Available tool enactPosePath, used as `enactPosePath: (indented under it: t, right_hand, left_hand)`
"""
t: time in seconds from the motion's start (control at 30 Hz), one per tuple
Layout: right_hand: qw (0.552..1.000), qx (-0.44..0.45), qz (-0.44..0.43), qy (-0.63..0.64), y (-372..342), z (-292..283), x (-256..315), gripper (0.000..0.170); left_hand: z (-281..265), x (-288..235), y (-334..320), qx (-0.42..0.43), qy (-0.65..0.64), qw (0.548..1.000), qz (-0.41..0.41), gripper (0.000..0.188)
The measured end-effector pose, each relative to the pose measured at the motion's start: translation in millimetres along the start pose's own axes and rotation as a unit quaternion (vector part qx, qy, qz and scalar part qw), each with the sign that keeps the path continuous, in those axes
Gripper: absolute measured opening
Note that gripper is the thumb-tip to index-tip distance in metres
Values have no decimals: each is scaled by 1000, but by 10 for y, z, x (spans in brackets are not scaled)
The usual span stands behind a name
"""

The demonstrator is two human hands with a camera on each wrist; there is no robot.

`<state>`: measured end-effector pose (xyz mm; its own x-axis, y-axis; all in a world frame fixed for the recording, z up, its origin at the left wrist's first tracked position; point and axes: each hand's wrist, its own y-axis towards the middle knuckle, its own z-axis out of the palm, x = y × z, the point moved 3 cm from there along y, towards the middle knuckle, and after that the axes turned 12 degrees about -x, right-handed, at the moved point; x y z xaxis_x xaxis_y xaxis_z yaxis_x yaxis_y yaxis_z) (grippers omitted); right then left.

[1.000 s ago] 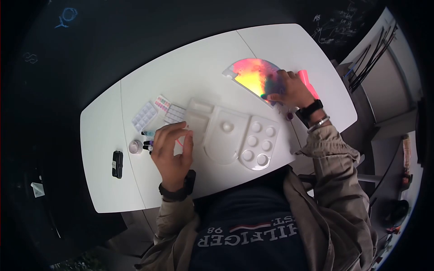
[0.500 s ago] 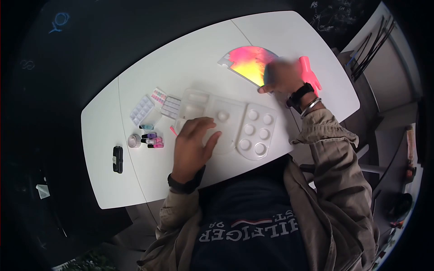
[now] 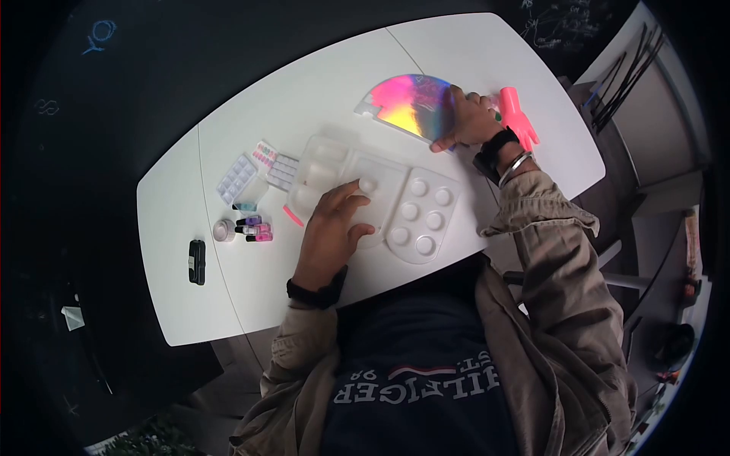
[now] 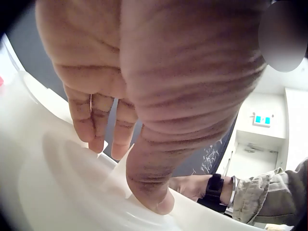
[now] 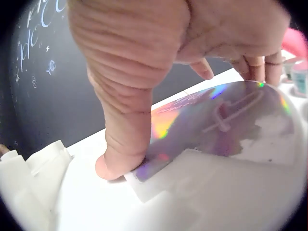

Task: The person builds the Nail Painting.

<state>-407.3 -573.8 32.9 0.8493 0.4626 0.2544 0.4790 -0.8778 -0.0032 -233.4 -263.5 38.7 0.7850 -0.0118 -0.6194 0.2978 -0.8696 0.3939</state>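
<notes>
- Head view, right side: right hand (image 3: pixel 473 120) grips one end of a shiny half-round case (image 3: pixel 411 106) on the white table (image 3: pixel 304 99), thumb at the straight near edge, fingers at the curved far edge. Risk: a sideways sweep could knock the pink toy hand (image 3: pixel 515 118); cause, how close it lies. Most of the case lies outside the grip, to the person's left.
- Head view, left side: left hand (image 3: pixel 328 234) over the white tray (image 3: pixel 384 201), fingers loosely bent, pinching nothing. Tray sits near the table's front edge; a careless push might send it over.
- Left wrist view: fingers slightly apart, thumb tip by the tray's rim; cannot tell whether it touches. Bearing down there might tip the tray.
- Right wrist view: thumb at the case's near corner, fingers by the far rim, case lying between. Held at one end, it could swivel or slip. Small jars (image 5: pixel 299 77) stand near the fingers, liable to be bumped.
</notes>
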Motion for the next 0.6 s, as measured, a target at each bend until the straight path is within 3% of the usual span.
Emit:
enactPosePath:
  t: [0.27, 0.47, 0.57, 0.6]
  right_hand:
    - [999, 35, 25, 5, -107, -174, 141, 146]
    - [989, -81, 42, 113, 11, 61, -5, 139]
    - [970, -121, -5, 210, 9, -18, 71, 132]
    - [958, -160, -6, 236, -76, -68, 99, 104]
  left_hand:
    - [-5, 109, -35, 5, 2, 1000, 11, 44]
    - [-15, 173, -50, 7, -12, 1000, 0, 41]
    - [-47, 187, -71, 9, -11, 1000, -7, 39]
    - [-49, 185, -67, 9, -11, 1000, -6, 38]
